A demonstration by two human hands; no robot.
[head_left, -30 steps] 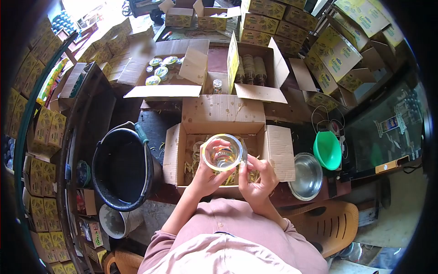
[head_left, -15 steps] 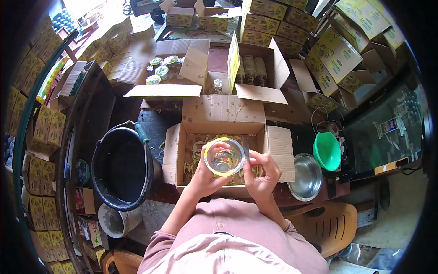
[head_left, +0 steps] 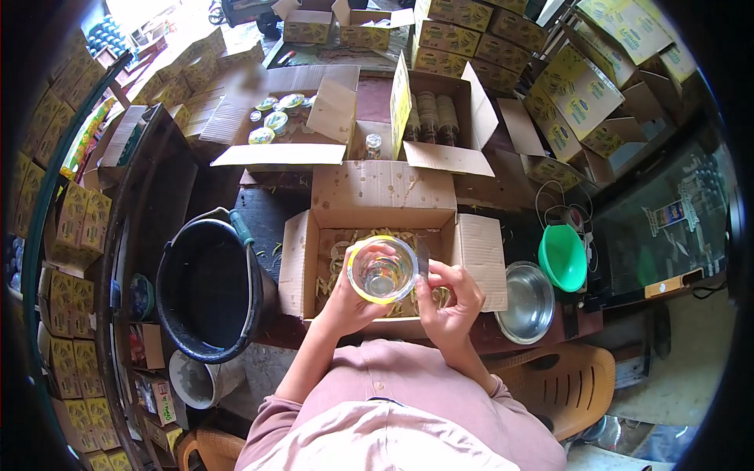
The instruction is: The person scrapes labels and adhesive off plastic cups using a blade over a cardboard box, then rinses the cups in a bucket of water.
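Observation:
My left hand (head_left: pixel 345 304) is wrapped round a clear plastic cup (head_left: pixel 382 284) with a yellow rim and coloured print on its side. The cup's open mouth faces up toward me. Close against its right side, my right hand (head_left: pixel 450 302) pinches a thin, flat, dark piece (head_left: pixel 422 257) between thumb and fingers; whether it is a blade I cannot tell. Both hands are above an open cardboard box (head_left: pixel 385 187), whose floor is strewn with yellowish strips (head_left: pixel 323 289).
A black bucket (head_left: pixel 167 294) stands left of the box. On the right are a steel bowl (head_left: pixel 525 310) and a green bowl (head_left: pixel 561 259). Behind, one carton (head_left: pixel 275 155) holds lidded cups and another (head_left: pixel 452 159) holds stacked cups. A single cup (head_left: pixel 373 145) stands between them.
The cup and both hands keep nearly the same pose. The whole view has shifted very slightly.

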